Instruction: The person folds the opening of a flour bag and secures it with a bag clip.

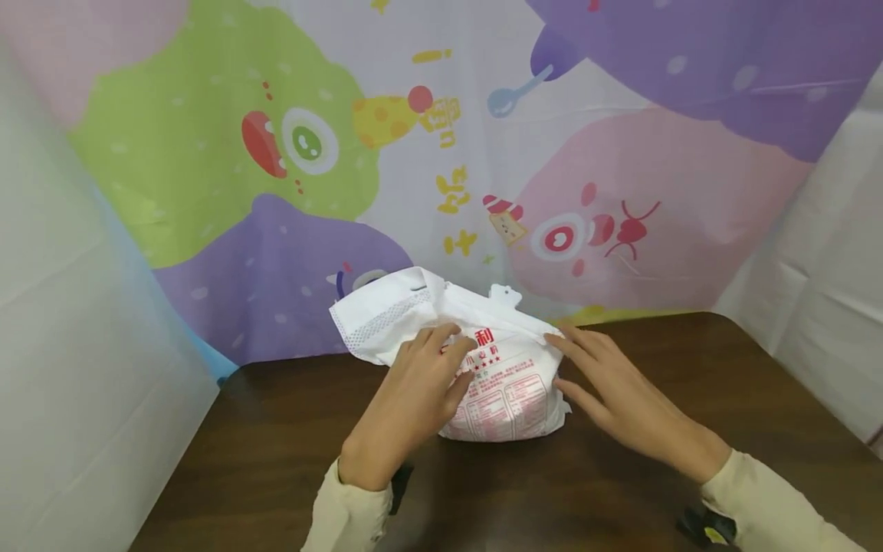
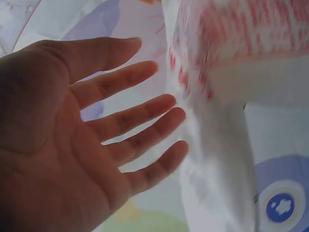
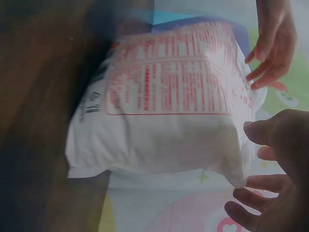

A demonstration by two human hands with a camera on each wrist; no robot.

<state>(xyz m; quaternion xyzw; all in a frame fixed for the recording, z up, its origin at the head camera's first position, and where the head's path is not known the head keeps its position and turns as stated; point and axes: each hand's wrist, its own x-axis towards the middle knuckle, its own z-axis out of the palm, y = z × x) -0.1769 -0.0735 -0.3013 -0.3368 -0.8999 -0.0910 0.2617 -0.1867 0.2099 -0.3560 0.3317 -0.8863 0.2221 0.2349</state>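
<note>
A white flour bag with red print (image 1: 510, 391) stands on the table, its plain top flap (image 1: 386, 307) folded over toward the left. My left hand (image 1: 421, 376) hovers before the bag's upper left front in the head view. In the left wrist view, its fingers are spread and loose, with the palm bare. At the bag's upper right edge is my right hand (image 1: 614, 383), fingers extended and fingertips right at the corner. The right wrist view shows its thumb (image 3: 265, 130) near the bag's upper side. A small white scalloped piece (image 1: 506, 295) sticks up behind the top edge.
The dark brown table (image 1: 290, 445) carries the bag near its far edge. Behind it hangs a cloth with cartoon figures (image 1: 441, 230). White cloth walls (image 1: 83, 330) stand on the left and right sides.
</note>
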